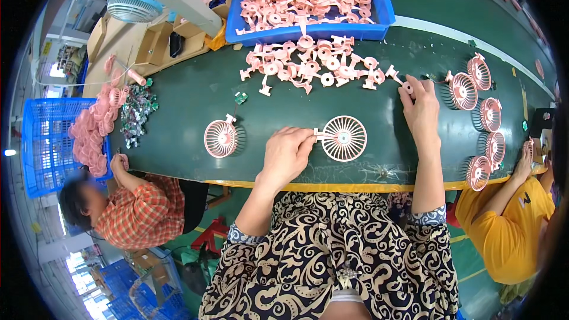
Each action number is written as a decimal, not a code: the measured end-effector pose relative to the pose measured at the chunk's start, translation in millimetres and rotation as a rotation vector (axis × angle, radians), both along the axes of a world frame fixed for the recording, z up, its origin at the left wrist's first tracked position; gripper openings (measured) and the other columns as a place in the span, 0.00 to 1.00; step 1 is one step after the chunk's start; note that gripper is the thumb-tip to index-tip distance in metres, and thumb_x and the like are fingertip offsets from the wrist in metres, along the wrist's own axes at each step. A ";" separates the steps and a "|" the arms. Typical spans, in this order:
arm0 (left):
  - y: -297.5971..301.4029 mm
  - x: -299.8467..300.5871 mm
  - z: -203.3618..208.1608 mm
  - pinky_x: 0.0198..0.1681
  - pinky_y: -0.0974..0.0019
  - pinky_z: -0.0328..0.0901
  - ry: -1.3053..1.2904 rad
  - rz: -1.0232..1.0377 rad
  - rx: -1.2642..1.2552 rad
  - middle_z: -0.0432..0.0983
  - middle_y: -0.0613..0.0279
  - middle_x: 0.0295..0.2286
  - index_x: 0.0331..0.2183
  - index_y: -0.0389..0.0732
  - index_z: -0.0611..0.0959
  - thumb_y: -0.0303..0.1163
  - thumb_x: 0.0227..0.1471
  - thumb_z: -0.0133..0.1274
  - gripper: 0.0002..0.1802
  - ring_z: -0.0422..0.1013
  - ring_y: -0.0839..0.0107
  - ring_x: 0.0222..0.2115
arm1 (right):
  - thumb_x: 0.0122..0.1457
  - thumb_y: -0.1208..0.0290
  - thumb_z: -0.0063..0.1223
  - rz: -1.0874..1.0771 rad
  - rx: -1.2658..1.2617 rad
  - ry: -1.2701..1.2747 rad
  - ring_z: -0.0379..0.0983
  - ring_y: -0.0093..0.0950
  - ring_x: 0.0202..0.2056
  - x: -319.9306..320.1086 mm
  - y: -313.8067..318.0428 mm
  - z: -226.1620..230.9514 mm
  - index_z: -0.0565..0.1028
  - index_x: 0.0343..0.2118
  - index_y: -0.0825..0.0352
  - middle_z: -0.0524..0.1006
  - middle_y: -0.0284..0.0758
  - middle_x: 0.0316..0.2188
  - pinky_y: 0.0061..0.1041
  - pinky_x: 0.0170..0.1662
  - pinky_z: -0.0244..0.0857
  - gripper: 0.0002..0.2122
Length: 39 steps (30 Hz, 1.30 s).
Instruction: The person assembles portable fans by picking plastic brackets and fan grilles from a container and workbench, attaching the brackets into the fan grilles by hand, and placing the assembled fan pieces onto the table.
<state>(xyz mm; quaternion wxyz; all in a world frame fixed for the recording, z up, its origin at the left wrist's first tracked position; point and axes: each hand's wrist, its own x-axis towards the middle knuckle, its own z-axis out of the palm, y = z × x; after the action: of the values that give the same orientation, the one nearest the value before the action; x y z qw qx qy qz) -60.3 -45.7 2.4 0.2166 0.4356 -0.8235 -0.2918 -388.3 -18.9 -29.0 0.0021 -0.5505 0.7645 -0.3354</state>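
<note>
This is a factory assembly line for small fans. A long dark green table (195, 92) carries many identical pieces: a loose heap of pink plastic moulded parts (314, 65) near its far edge, a blue plastic crate (385, 15) brimming with more of them, and a row of round pink plastic fan grilles (483, 112) toward the right end. Two other seated workers (139, 207) sit along the near edge. Blue plastic lattice crates (44, 142) and open cardboard boxes (148, 41) stand at the left.
</note>
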 end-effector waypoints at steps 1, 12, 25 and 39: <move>0.9 0.7 -0.6 0.35 0.55 0.68 -0.001 -0.001 0.003 0.80 0.54 0.26 0.37 0.37 0.87 0.29 0.57 0.60 0.07 0.74 0.55 0.29 | 0.60 0.71 0.64 -0.016 0.034 -0.016 0.78 0.38 0.32 0.6 -1.4 3.5 0.81 0.48 0.67 0.76 0.41 0.35 0.35 0.39 0.72 0.14; 9.0 2.8 -11.3 0.36 0.52 0.69 0.113 0.128 0.147 0.81 0.51 0.27 0.37 0.38 0.85 0.31 0.60 0.56 0.07 0.77 0.51 0.30 | 0.52 0.74 0.70 0.510 -0.046 -0.199 0.80 0.38 0.29 114.7 43.0 34.3 0.80 0.39 0.67 0.80 0.39 0.35 0.33 0.31 0.75 0.12; 7.8 1.2 -4.0 0.35 0.49 0.68 -0.016 0.137 0.221 0.79 0.51 0.25 0.34 0.40 0.83 0.35 0.64 0.53 0.10 0.77 0.50 0.30 | 0.60 0.70 0.61 0.487 0.173 0.116 0.77 0.36 0.32 131.3 32.3 19.4 0.79 0.35 0.66 0.73 0.36 0.31 0.35 0.31 0.74 0.05; 14.6 -19.3 -20.1 0.32 0.59 0.70 -0.051 0.151 0.019 0.83 0.52 0.25 0.52 0.33 0.75 0.34 0.64 0.55 0.20 0.78 0.61 0.24 | 0.55 0.61 0.65 0.479 0.086 -0.015 0.79 0.38 0.39 135.2 42.5 11.5 0.80 0.37 0.65 0.76 0.39 0.36 0.36 0.39 0.76 0.13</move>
<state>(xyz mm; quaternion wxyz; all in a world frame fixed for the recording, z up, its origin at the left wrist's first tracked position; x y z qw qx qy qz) -79.6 -31.1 -17.7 0.2128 0.5058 -0.7907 -0.2714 -253.1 23.6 -17.5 0.1109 -0.7129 0.6257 -0.2966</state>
